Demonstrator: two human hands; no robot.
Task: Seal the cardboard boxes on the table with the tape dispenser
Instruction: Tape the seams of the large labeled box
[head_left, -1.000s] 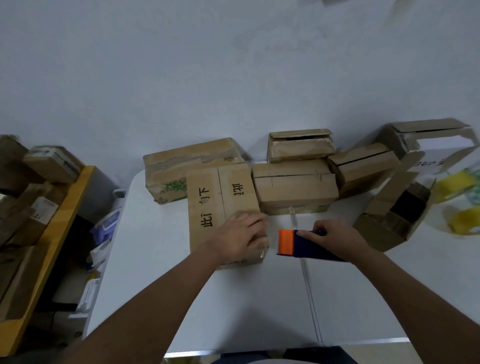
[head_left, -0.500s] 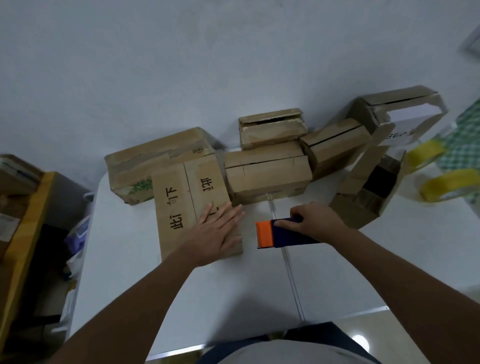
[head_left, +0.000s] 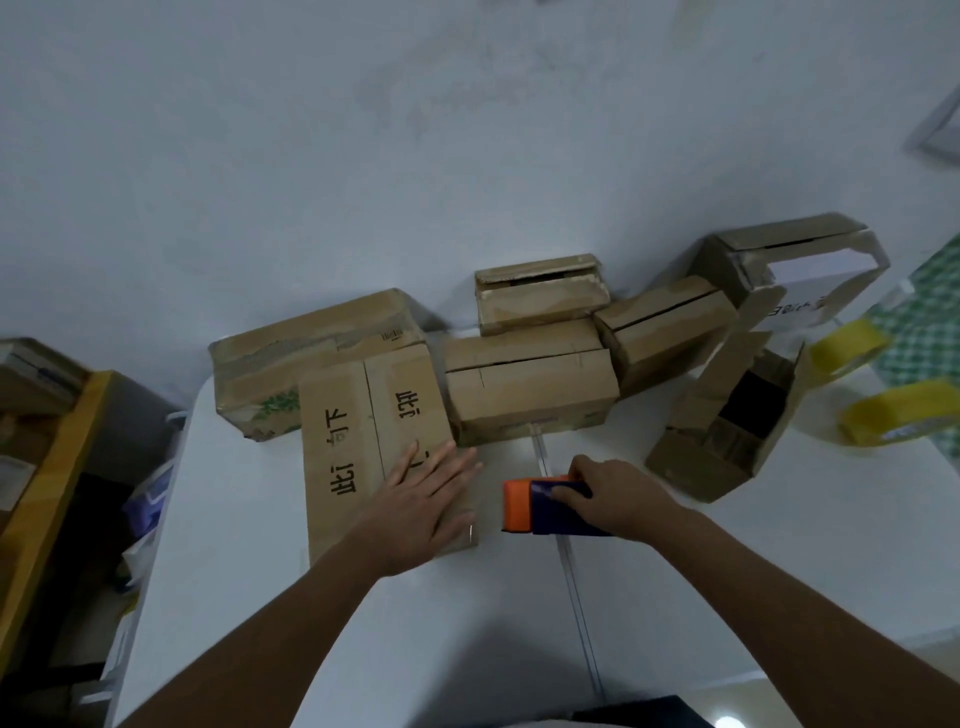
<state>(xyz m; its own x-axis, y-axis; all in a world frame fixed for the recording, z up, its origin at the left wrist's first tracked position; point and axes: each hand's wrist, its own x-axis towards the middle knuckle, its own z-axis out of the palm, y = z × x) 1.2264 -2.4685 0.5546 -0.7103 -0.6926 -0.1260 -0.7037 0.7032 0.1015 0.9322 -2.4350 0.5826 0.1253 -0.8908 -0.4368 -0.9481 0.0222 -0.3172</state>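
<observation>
A flat cardboard box with black printed characters (head_left: 358, 431) lies on the white table (head_left: 363, 623), its flaps closed along a centre seam. My left hand (head_left: 421, 504) rests flat on its near right corner, fingers spread and straight. Just right of the box, my right hand (head_left: 618, 499) grips the blue and orange tape dispenser (head_left: 540, 506), orange end pointing toward the box. Several more cardboard boxes line the wall behind, one (head_left: 524, 395) directly beyond the dispenser.
An open box (head_left: 727, 431) with dark contents stands at the right. Yellow tape rolls (head_left: 893, 421) lie at the far right edge. A wooden shelf (head_left: 47, 467) with parcels stands left of the table. A seam (head_left: 571, 582) runs down the tabletop.
My left hand has gone from curled over the box corner to flat with fingers spread. The dispenser stays beside the box in my right hand. The camera tilted down.
</observation>
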